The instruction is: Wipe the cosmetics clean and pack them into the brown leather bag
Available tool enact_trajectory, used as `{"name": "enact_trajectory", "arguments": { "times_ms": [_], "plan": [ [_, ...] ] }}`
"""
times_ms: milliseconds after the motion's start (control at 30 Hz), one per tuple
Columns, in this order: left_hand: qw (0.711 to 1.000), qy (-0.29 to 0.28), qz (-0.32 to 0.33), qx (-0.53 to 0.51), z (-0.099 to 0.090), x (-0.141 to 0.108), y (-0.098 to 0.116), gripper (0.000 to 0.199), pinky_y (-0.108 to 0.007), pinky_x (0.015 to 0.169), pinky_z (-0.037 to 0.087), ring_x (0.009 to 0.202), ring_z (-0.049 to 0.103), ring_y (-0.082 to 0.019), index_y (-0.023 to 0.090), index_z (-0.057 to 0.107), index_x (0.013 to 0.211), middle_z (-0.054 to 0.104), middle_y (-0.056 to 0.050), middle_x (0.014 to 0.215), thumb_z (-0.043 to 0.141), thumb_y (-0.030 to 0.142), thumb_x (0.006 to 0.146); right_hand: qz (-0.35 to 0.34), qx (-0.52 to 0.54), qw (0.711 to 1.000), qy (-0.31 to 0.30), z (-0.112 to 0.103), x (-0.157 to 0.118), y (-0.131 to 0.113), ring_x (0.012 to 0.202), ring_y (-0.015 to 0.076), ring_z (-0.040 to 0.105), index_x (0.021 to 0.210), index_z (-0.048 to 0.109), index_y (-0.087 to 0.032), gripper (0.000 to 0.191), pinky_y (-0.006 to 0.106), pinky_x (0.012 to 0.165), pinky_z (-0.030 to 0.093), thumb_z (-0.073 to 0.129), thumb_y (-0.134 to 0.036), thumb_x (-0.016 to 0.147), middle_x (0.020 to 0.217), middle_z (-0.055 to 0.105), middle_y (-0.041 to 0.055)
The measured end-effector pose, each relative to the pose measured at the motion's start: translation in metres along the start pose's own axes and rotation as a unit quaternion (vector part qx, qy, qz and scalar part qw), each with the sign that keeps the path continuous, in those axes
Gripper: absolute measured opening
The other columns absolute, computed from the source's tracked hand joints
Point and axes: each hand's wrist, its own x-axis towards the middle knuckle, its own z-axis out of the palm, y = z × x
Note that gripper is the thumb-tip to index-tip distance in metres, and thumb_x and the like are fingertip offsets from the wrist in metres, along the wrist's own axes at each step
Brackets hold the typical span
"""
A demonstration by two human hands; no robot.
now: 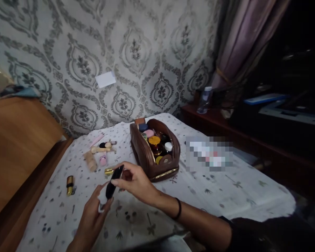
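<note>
A flat black case (113,182), possibly a compact, is held tilted above the cloth between my two hands. My right hand (136,182) is closed on its upper end with thumb and fingers. My left hand (93,213) is wrapped round its lower end, together with a crumpled white piece (102,198) that looks like tissue or cloth. Just behind the case lies a gold tube (109,171), partly hidden by my right hand. Beyond my right hand stands an open brown toiletry bag (144,159), filled with several jars and lids, among them an amber jar (154,145).
On the patterned white cloth (199,196) lie a gold-and-black lipstick (70,185), a beige tube (90,161), a small pink bottle (103,160) and brushes (102,149). A blurred-out item (210,154) is right of the bag. A plastic bottle (204,100) stands by the curtain.
</note>
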Motion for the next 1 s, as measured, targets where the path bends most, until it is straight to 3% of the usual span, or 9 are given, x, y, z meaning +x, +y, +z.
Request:
{"name": "enact_trajectory", "arguments": {
  "times_ms": [100, 167, 233, 300, 400, 533, 700, 800, 1000],
  "plan": [
    [0.998, 0.016, -0.054, -0.026, 0.001, -0.002, 0.01, 0.033, -0.036, 0.07, 0.058, 0.069, 0.066, -0.026, 0.025, 0.075, 0.094, 0.067, -0.003, 0.066, 0.067, 0.053, 0.078, 0.035, 0.112, 0.993, -0.033, -0.013, -0.009, -0.019, 0.052, 0.0087, 0.052, 0.086, 0.061, -0.02, 0.037, 0.019, 0.044, 0.036, 0.081, -0.047, 0.07, 0.065, 0.06, -0.0039],
    [0.988, 0.049, -0.132, -0.065, 0.008, -0.002, 0.015, 0.034, -0.035, 0.065, 0.058, 0.061, 0.063, -0.023, 0.024, 0.074, 0.084, 0.067, -0.001, 0.063, 0.073, 0.056, 0.071, 0.039, 0.143, 0.989, -0.022, -0.025, -0.016, -0.028, 0.049, 0.008, 0.053, 0.081, 0.059, -0.02, 0.038, 0.018, 0.042, 0.035, 0.083, -0.046, 0.068, 0.062, 0.059, -0.0046],
    [0.957, 0.101, -0.239, -0.133, 0.019, 0.0, 0.022, 0.039, -0.033, 0.065, 0.058, 0.063, 0.065, -0.022, 0.022, 0.072, 0.086, 0.07, -0.001, 0.067, 0.078, 0.054, 0.066, 0.03, 0.144, 0.989, -0.008, -0.039, -0.026, -0.033, 0.05, 0.008, 0.054, 0.079, 0.06, -0.019, 0.037, 0.018, 0.042, 0.036, 0.084, -0.044, 0.067, 0.063, 0.061, -0.0038],
    [0.902, 0.164, -0.335, -0.218, 0.03, 0.007, 0.034, 0.046, -0.029, 0.065, 0.058, 0.068, 0.068, -0.021, 0.02, 0.069, 0.095, 0.072, -0.001, 0.072, 0.082, 0.051, 0.063, 0.003, 0.103, 0.995, 0.005, -0.053, -0.039, -0.038, 0.055, 0.0089, 0.059, 0.081, 0.064, -0.017, 0.033, 0.018, 0.047, 0.043, 0.084, -0.039, 0.069, 0.069, 0.066, -0.0014],
    [0.833, 0.214, -0.41, -0.305, 0.043, 0.024, 0.058, 0.05, -0.024, 0.062, 0.058, 0.069, 0.071, -0.017, 0.021, 0.064, 0.103, 0.074, -0.002, 0.08, 0.083, 0.049, 0.066, -0.076, -0.023, 0.997, 0.02, -0.071, -0.06, -0.043, 0.073, 0.0121, 0.067, 0.089, 0.071, -0.015, 0.022, 0.022, 0.065, 0.052, 0.081, -0.031, 0.076, 0.083, 0.072, 0.0037],
    [0.795, 0.166, -0.448, -0.372, 0.053, 0.042, 0.08, 0.044, -0.021, 0.061, 0.059, 0.07, 0.071, -0.015, 0.023, 0.065, 0.101, 0.074, 0.0, 0.082, 0.086, 0.04, 0.066, -0.143, -0.128, 0.981, -0.006, -0.091, -0.086, -0.047, 0.09, 0.0144, 0.07, 0.108, 0.072, -0.017, 0.022, 0.025, 0.081, 0.055, 0.07, -0.026, 0.088, 0.098, 0.076, 0.0072],
    [0.786, 0.096, -0.457, -0.406, 0.065, 0.049, 0.084, 0.044, -0.019, 0.062, 0.058, 0.063, 0.067, -0.011, 0.021, 0.067, 0.097, 0.072, 0.001, 0.083, 0.09, 0.033, 0.062, -0.14, -0.175, 0.975, -0.014, -0.111, -0.106, -0.049, 0.092, 0.0153, 0.072, 0.118, 0.068, -0.017, 0.027, 0.025, 0.08, 0.057, 0.06, -0.029, 0.095, 0.102, 0.076, 0.0097],
    [0.791, 0.076, -0.443, -0.415, 0.075, 0.051, 0.087, 0.045, -0.019, 0.061, 0.058, 0.061, 0.065, -0.01, 0.02, 0.066, 0.092, 0.069, 0.002, 0.077, 0.091, 0.038, 0.059, -0.157, -0.175, 0.972, -0.001, -0.121, -0.11, -0.051, 0.093, 0.0163, 0.072, 0.118, 0.067, -0.016, 0.028, 0.026, 0.08, 0.058, 0.054, -0.03, 0.098, 0.104, 0.075, 0.0114],
    [0.854, 0.057, -0.381, -0.348, 0.095, 0.056, 0.094, 0.038, -0.018, 0.042, 0.047, 0.051, 0.059, -0.011, 0.017, 0.064, 0.081, 0.062, 0.002, 0.062, 0.084, 0.045, 0.065, -0.171, -0.199, 0.962, 0.076, -0.144, -0.118, -0.057, 0.084, 0.0141, 0.074, 0.12, 0.067, -0.029, 0.026, 0.02, 0.073, 0.06, 0.055, -0.027, 0.097, 0.095, 0.077, 0.0042]
  ]
}}
